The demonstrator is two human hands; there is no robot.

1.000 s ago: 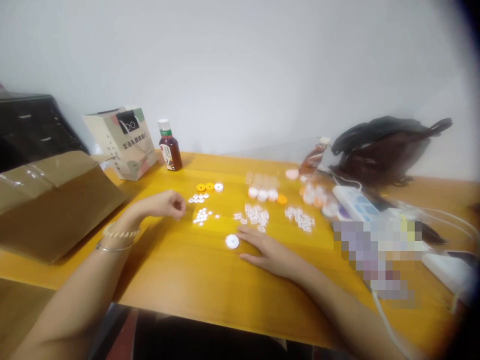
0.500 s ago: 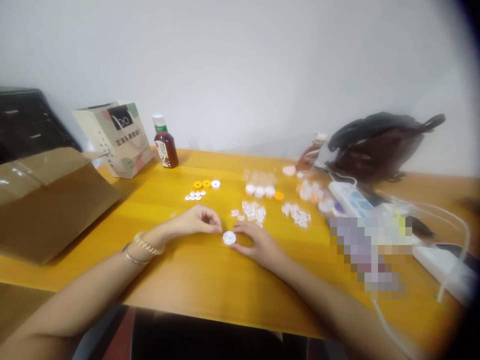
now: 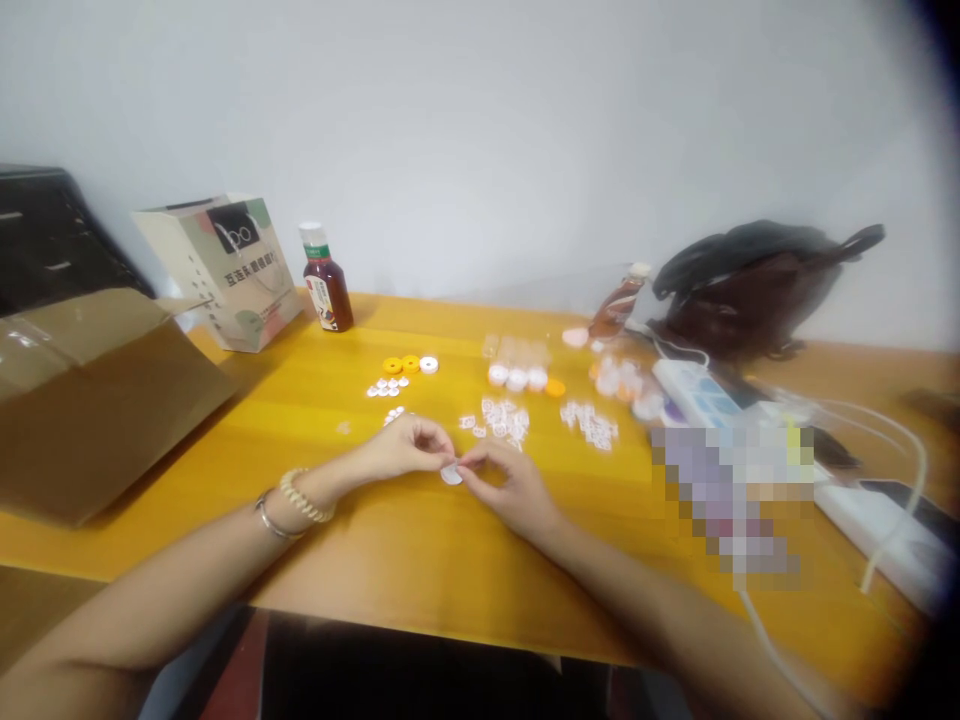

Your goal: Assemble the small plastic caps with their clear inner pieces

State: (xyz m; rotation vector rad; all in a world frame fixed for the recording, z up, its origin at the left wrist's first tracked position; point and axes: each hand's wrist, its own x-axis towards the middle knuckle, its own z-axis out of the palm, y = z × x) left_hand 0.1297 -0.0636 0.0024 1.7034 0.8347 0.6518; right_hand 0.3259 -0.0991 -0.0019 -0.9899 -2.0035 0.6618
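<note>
A small round white plastic piece [image 3: 451,476] is held between my two hands above the table. My left hand [image 3: 411,446] is closed in a pinch at its upper edge. From the other side, my right hand [image 3: 514,486] pinches it between thumb and fingertips. Both sets of fingertips nearly meet and cover part of the piece. Just beyond the left hand lie small white pointed pieces [image 3: 388,387], with a few more [image 3: 394,414] half hidden behind that hand. Past the right hand is a pile of small flat white pieces [image 3: 504,420].
Yellow rings [image 3: 401,366] and a white ring [image 3: 428,365] lie farther back, near a row of white round parts [image 3: 517,379]. A cardboard box [image 3: 112,400], paper bag [image 3: 247,275] and bottle [image 3: 327,285] stand left. Power strips [image 3: 697,395], cables and a dark bag [image 3: 757,285] fill the right.
My left hand has come right to pinch the white piece, which now shows more edge-on between both hands. Several small white pieces behind my left hand have come into view.
</note>
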